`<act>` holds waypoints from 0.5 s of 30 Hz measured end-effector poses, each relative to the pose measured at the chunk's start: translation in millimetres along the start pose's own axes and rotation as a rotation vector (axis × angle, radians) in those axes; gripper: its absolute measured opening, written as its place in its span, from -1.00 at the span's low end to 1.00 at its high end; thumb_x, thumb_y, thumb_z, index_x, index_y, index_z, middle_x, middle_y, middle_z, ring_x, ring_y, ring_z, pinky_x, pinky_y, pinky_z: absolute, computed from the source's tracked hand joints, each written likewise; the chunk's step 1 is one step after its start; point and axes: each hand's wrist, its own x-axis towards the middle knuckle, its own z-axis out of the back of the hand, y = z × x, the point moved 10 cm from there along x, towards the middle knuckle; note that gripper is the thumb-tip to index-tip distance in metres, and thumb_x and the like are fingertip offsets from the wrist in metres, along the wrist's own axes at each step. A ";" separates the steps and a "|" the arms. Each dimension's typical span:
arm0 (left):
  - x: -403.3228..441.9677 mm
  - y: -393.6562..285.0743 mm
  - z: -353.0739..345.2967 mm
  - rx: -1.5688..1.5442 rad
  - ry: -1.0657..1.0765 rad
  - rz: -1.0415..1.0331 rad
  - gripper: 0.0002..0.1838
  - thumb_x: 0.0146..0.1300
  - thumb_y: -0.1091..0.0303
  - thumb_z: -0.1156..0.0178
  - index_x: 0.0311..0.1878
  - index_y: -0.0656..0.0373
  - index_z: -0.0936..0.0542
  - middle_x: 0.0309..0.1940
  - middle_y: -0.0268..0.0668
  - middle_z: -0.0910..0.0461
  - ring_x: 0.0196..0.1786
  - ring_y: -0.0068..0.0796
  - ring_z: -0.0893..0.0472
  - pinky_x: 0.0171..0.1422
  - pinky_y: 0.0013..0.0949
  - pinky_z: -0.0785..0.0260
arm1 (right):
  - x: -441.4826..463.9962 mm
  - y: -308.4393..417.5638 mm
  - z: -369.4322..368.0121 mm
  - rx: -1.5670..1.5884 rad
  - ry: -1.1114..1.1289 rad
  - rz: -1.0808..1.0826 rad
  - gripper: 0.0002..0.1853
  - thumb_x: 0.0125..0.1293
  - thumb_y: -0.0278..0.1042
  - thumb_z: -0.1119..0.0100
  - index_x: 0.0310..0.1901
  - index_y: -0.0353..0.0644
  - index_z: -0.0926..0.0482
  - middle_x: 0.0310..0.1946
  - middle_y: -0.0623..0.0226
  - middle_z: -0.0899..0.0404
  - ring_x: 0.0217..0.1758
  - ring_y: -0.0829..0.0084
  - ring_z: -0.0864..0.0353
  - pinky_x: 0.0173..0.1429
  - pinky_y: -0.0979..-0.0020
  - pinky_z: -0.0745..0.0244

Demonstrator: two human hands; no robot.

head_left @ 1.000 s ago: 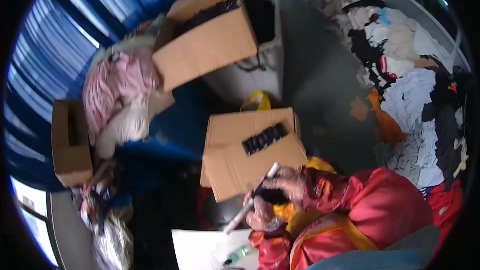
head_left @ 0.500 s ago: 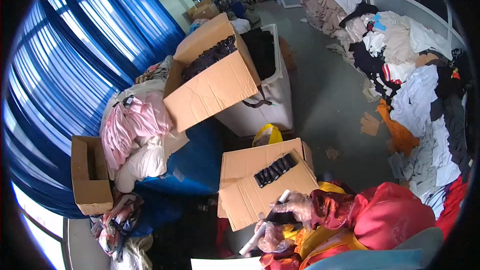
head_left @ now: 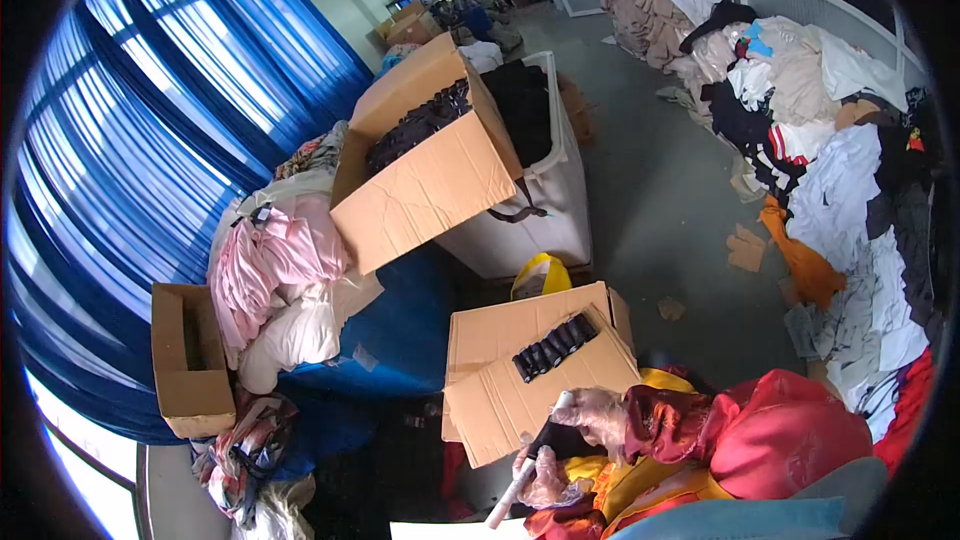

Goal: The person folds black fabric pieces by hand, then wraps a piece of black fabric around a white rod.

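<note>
My right hand (head_left: 597, 420), in a clear plastic glove, is closed near the upper white end of a slim stick-like thing. Lower down, my left hand (head_left: 550, 485), gloved the same way, is closed by a white stick (head_left: 508, 500). Something dark runs between the hands; I cannot tell whether it joins the white ends into one piece. Just beyond them, a row of small black rolled bundles (head_left: 554, 347) lies on a closed cardboard box (head_left: 500, 420). Red shiny sleeves cover both arms.
An open carton (head_left: 425, 195) of black bundles leans on a white bin (head_left: 565, 210) with black cloth. A small open box (head_left: 193, 400) stands at left by pink cloth (head_left: 290, 250). Heaped garments (head_left: 840, 180) line the right side. A yellow-handled bag (head_left: 540, 275) stands behind the box.
The view has shifted slightly, so the surroundings sit a little lower and to the right. Both hands keep nearly the same pose around the stick.
</note>
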 end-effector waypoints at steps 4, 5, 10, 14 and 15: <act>-4.0 5.0 -12.5 0.020 0.101 0.022 -0.76 0.02 0.38 -0.29 -0.27 0.25 -0.50 -0.63 -0.28 -0.47 -0.68 -0.56 -0.39 -0.62 -0.53 -0.27 | -3.5 -18.2 -2.1 0.153 -0.072 -0.085 -0.79 0.14 -0.23 -0.26 -0.33 -0.20 -0.55 -0.50 0.34 -0.55 -0.39 0.49 -0.52 -0.20 0.41 -0.41; -3.9 4.1 -10.6 0.019 0.098 0.023 -0.76 0.02 0.38 -0.29 -0.27 0.25 -0.50 -0.63 -0.28 -0.47 -0.68 -0.56 -0.39 -0.62 -0.53 -0.27 | 2.6 -19.2 -9.2 0.293 0.041 -0.027 -0.79 0.13 -0.24 -0.26 -0.34 -0.22 -0.56 -0.46 0.32 -0.58 -0.36 0.49 -0.53 -0.18 0.40 -0.41; -14.0 43.3 10.2 -0.052 -0.023 0.425 -0.70 0.08 0.42 -0.22 -0.09 0.20 -0.46 -0.24 -0.20 -0.50 -0.39 -0.45 -0.50 -0.35 -0.35 -0.42 | 9.9 -20.1 20.5 -0.032 -0.098 0.105 -0.85 0.12 -0.37 -0.25 -0.33 -0.26 -0.56 -0.33 0.25 -0.60 -0.23 0.43 -0.55 -0.03 0.38 -0.40; 27.5 82.4 11.0 -0.026 0.161 0.229 -0.76 0.13 0.37 -0.17 -0.14 0.23 -0.49 -0.23 -0.11 -0.51 -0.39 -0.33 -0.52 -0.39 -0.25 -0.41 | 8.4 -15.0 -1.5 0.145 0.046 0.163 -0.87 0.11 -0.45 -0.23 -0.30 -0.24 -0.53 -0.29 0.22 -0.59 -0.18 0.41 -0.54 0.00 0.35 -0.40; 17.9 77.5 20.7 -0.059 0.226 0.111 -0.76 0.13 0.35 -0.16 -0.15 0.24 -0.50 -0.23 -0.09 -0.52 -0.37 -0.28 -0.53 -0.39 -0.22 -0.41 | 5.6 -11.9 -9.4 0.182 0.100 0.215 -0.86 0.11 -0.46 -0.23 -0.29 -0.23 -0.51 -0.28 0.22 -0.59 -0.17 0.41 -0.54 0.00 0.34 -0.40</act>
